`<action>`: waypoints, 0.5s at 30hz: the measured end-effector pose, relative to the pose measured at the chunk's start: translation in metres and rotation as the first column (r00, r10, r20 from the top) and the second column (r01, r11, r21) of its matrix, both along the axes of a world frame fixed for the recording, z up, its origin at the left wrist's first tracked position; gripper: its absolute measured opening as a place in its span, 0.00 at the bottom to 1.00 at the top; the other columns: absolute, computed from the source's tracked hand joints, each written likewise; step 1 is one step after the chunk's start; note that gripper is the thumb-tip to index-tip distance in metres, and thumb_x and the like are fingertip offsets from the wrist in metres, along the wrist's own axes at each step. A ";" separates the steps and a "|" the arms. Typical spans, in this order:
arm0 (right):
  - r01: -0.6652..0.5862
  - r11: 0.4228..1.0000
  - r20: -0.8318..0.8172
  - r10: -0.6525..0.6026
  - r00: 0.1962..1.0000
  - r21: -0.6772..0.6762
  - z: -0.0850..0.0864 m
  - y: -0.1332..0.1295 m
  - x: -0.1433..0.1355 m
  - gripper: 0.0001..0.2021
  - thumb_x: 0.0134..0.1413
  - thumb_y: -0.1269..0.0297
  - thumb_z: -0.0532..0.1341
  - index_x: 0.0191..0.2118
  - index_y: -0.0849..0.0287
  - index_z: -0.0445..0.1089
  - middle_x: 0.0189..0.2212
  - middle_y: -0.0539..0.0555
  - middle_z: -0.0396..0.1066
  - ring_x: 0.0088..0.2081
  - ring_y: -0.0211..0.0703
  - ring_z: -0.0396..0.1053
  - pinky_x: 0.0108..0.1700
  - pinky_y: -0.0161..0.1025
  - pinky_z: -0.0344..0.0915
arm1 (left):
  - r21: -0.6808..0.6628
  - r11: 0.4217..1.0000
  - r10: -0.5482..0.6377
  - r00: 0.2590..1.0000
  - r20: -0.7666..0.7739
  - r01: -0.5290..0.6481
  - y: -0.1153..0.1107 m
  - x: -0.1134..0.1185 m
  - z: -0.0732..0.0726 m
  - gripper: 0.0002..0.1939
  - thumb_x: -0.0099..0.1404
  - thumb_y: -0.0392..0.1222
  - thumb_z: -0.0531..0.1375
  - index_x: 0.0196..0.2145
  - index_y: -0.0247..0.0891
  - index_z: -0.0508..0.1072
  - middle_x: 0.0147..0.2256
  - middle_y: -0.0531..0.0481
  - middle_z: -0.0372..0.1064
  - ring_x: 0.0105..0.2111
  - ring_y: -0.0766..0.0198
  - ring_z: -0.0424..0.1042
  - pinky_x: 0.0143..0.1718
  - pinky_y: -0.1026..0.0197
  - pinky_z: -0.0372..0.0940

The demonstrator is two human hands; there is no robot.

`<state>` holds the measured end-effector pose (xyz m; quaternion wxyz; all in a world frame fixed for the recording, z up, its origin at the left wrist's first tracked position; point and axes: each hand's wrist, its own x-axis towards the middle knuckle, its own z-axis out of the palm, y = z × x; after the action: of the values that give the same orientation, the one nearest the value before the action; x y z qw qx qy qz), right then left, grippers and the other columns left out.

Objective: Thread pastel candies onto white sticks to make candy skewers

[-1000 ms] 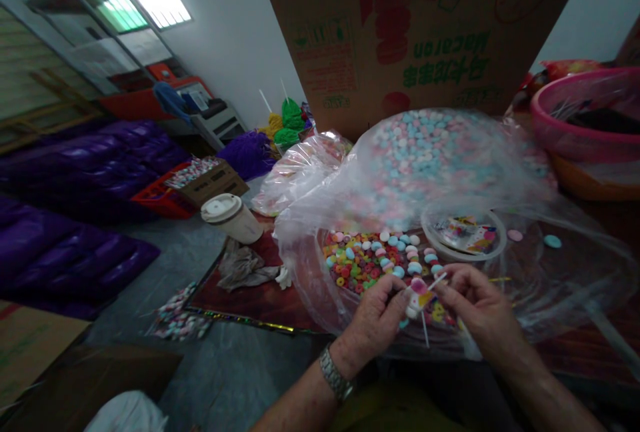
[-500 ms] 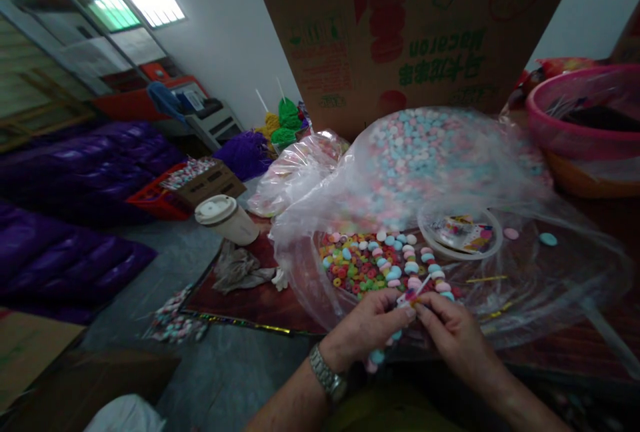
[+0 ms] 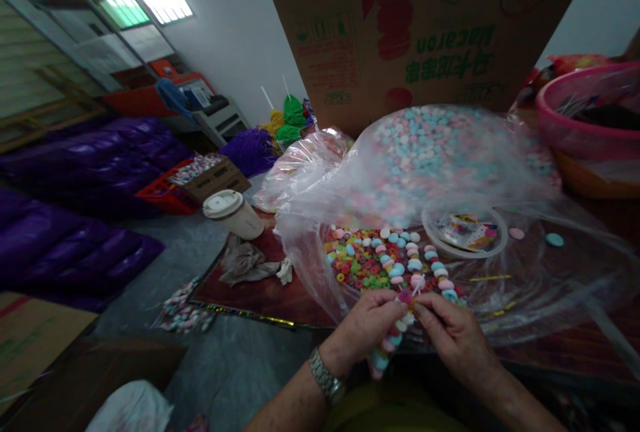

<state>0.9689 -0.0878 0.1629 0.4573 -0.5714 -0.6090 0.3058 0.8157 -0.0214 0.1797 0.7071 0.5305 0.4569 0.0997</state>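
My left hand (image 3: 367,324), with a metal watch on its wrist, pinches the top of a candy string (image 3: 384,353) that hangs below it. The string has pastel blue, pink and white candies with small coloured rings between them. A small pink-purple printed tag (image 3: 405,297) sits at its top, between my fingertips. My right hand (image 3: 453,327) is closed at the same spot, thumb and forefinger pinching the string's end by the tag. White tips (image 3: 419,284) stick up there. Just beyond my hands, several finished-looking candy strings (image 3: 440,271) lie on the clear plastic sheet (image 3: 540,299).
Coloured candy rings (image 3: 357,262) lie on the plastic. Behind are a large bag of pastel candies (image 3: 425,145) and a Macaron carton (image 3: 385,79). A clear round tub (image 3: 503,245) holds printed tags. A lidded cup (image 3: 240,217) stands left; a pink basin (image 3: 565,115) stands right.
The long white stick slanting up from my fingers no longer shows at that length; short white tips show instead. More of the hanging candy string is visible. The view has shifted slightly.
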 end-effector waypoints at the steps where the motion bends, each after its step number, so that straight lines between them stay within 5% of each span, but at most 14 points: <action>1: 0.023 1.000 -0.011 -0.023 1.000 0.005 0.001 0.000 0.002 0.09 0.61 0.63 0.53 0.34 0.58 0.68 0.26 0.50 0.68 0.27 0.38 0.65 0.30 0.33 0.60 | 0.008 1.000 0.004 1.000 0.015 -0.005 0.000 0.001 0.000 0.17 0.58 0.53 0.54 0.29 0.35 0.66 0.19 0.56 0.57 0.13 0.70 0.58 0.09 0.70 0.53; 4: 0.070 0.994 -0.020 -0.069 0.997 0.089 0.008 0.003 0.010 0.06 0.59 0.64 0.55 0.37 0.58 0.67 0.33 0.53 0.69 0.35 0.41 0.66 0.37 0.35 0.62 | 0.090 0.996 -0.009 0.998 0.065 0.003 -0.001 0.005 0.004 0.16 0.60 0.51 0.52 0.27 0.34 0.66 0.20 0.56 0.56 0.16 0.71 0.57 0.13 0.70 0.56; 7: -0.026 0.990 0.050 0.020 0.999 0.139 0.013 0.007 0.018 0.05 0.57 0.66 0.55 0.37 0.58 0.67 0.36 0.55 0.66 0.40 0.44 0.63 0.42 0.39 0.60 | 0.271 0.962 -0.065 0.994 0.089 0.038 -0.003 0.007 0.008 0.17 0.62 0.50 0.50 0.28 0.33 0.68 0.23 0.54 0.57 0.21 0.70 0.58 0.20 0.69 0.58; 11: -0.158 0.986 -0.034 0.156 0.987 -0.059 0.012 0.009 0.023 0.07 0.55 0.63 0.57 0.31 0.59 0.67 0.29 0.52 0.63 0.32 0.42 0.62 0.35 0.37 0.60 | 0.535 0.842 -0.133 0.988 0.074 0.073 -0.006 0.008 0.009 0.17 0.66 0.45 0.47 0.31 0.33 0.71 0.27 0.52 0.62 0.30 0.66 0.61 0.33 0.66 0.58; 15: -0.317 0.928 -0.218 0.274 0.937 -0.197 0.012 0.012 0.025 0.10 0.54 0.58 0.58 0.34 0.60 0.70 0.31 0.53 0.66 0.35 0.43 0.64 0.38 0.38 0.61 | 0.587 0.805 -0.118 0.993 0.023 0.082 -0.007 0.009 0.007 0.17 0.67 0.44 0.46 0.29 0.34 0.69 0.26 0.52 0.62 0.29 0.66 0.60 0.31 0.66 0.56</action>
<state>0.9937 -0.0762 0.1744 0.3919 -0.4905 -0.6033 0.4918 0.8245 -0.0285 0.1867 0.5270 0.7423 0.3545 0.2134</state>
